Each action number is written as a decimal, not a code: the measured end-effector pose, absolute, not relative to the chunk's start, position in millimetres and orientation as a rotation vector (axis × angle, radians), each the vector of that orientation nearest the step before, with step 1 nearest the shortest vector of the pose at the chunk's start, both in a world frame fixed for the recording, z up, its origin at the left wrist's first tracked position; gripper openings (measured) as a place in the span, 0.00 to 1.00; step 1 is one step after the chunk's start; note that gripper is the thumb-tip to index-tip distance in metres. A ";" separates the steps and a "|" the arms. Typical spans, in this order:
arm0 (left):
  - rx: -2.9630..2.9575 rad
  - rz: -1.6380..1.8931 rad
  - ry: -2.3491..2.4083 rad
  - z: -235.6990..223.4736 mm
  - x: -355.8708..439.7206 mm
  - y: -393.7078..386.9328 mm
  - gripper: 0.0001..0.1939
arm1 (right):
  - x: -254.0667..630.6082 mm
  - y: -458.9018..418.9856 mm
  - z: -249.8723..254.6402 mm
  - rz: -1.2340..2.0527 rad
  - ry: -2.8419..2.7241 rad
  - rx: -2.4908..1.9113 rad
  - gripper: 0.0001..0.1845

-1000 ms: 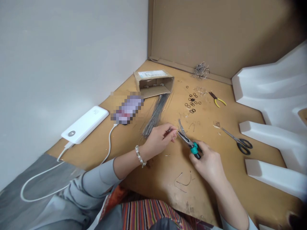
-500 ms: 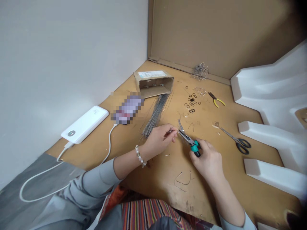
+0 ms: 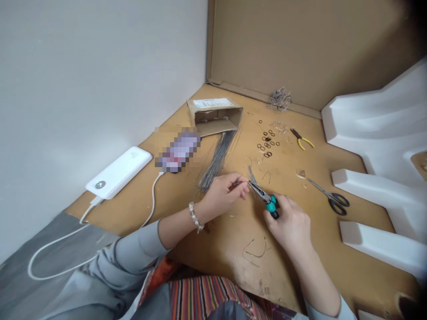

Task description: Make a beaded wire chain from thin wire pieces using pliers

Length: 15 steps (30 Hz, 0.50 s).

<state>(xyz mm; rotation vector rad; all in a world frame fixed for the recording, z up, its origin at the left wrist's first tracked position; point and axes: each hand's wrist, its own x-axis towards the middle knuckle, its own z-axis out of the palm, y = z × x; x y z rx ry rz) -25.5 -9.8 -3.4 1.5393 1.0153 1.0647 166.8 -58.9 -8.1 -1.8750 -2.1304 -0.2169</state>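
My left hand [image 3: 222,193] pinches a short piece of thin metal wire [image 3: 240,182] between thumb and fingertips. My right hand [image 3: 289,221] is closed round the teal handles of small pliers [image 3: 265,198], whose jaws point up-left and meet the wire at my left fingertips. A small bunch of cut wires [image 3: 251,174] lies just behind the pliers' tip. A long bundle of straight wires [image 3: 217,159] lies on the brown board [image 3: 300,262] beyond my left hand.
An open cardboard box [image 3: 214,114] sits at the back, with black rings [image 3: 267,143], yellow-handled pliers [image 3: 302,139] and a wire tangle [image 3: 279,98] nearby. Scissors [image 3: 330,195] lie to the right before white foam blocks [image 3: 376,129]. A white power bank [image 3: 118,172] and phone [image 3: 178,151] lie left.
Both hands stay together over the wire; the pliers' jaws shifted very slightly toward my left fingertips. Nothing else has moved.
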 end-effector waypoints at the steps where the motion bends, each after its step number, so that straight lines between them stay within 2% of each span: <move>1: 1.489 1.061 0.994 -3.6 -25.1 -9.6 0.08 | 167.0 -59.0 -8.0 -0.239 -2.128 -1.871 0.14; 15: 1.199 1.035 0.906 -3.8 -23.2 -8.6 0.10 | 168.6 -60.3 -8.9 -0.382 -2.114 -1.832 0.13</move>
